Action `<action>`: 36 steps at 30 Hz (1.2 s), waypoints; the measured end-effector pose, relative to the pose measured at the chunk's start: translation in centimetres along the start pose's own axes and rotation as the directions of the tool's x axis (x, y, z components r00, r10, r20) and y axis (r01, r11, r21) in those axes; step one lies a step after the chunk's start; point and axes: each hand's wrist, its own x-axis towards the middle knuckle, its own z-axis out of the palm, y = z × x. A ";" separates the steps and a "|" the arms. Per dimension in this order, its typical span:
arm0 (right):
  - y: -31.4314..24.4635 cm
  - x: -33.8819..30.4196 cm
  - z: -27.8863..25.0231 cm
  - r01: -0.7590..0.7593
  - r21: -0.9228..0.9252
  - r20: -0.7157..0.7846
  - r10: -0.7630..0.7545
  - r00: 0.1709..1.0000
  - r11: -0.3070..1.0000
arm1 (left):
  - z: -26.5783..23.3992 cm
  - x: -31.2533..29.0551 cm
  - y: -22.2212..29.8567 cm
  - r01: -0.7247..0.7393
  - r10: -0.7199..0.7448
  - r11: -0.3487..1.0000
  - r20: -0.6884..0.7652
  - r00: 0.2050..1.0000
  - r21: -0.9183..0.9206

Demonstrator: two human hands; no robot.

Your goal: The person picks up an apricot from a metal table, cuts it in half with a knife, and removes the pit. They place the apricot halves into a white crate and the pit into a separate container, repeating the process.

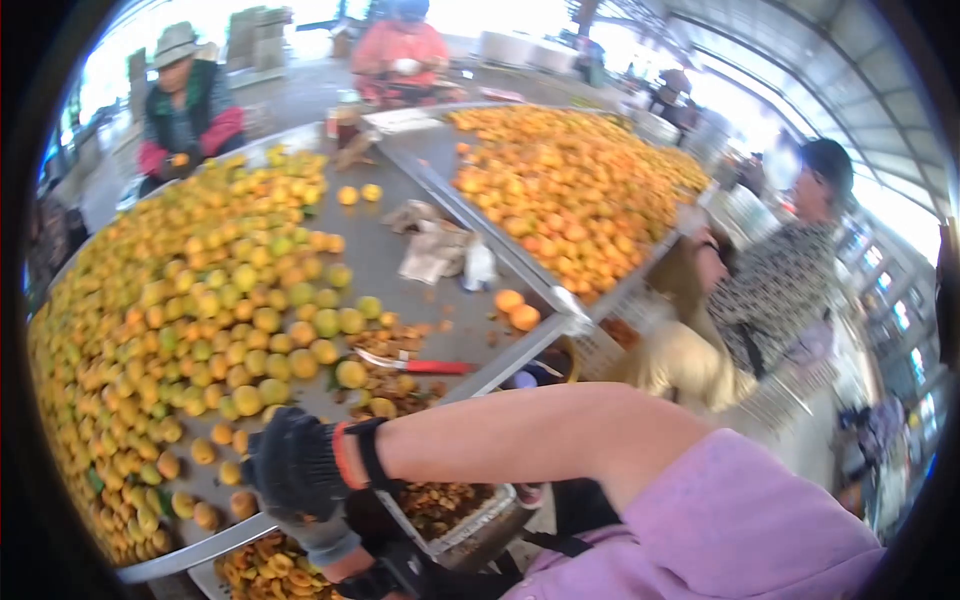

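Observation:
My right arm, in a lilac sleeve, reaches across to the left. My right hand (292, 458), in a dark knitted glove, is at the table's near edge beside the heaped apricots. Just below it, my left hand (322, 535) wears a grey glove and is partly covered by the right. The fingers of both hands are hidden or blurred, so anything between them does not show. Yellow-green to orange apricots (215, 310) cover the table's left part. A red-handled knife (440, 367) lies on the metal beyond my right forearm, its blade pointing left among brown scraps.
Below my hands are a container of split apricots (270, 568) and a bin of brown pits or scraps (440, 508). A metal divider (480, 238) separates another apricot pile (570, 190). Crumpled paper (432, 250) lies mid-table. Co-workers sit at the right (775, 260) and far side (185, 105).

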 end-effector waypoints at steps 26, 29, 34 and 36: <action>-0.5 0.1 5.5 -0.299 -0.042 -0.061 0.296 0.953 0.953 | 0.6 1.2 -1.3 -0.027 0.168 0.764 -0.158 0.973 0.645; -1.6 0.0 5.6 -0.325 -0.006 -0.078 0.324 0.943 0.946 | 0.9 0.9 -3.8 -0.199 0.212 0.957 -0.041 0.976 0.209; -1.7 -1.6 3.5 -0.254 0.167 -0.146 0.279 0.949 0.953 | -0.9 2.0 -9.6 0.328 0.556 -0.123 0.209 0.805 -0.937; -1.7 -1.1 5.0 -0.245 0.193 -0.159 0.276 0.948 0.950 | -1.1 1.4 -9.9 0.434 0.558 -0.055 0.333 0.760 -0.899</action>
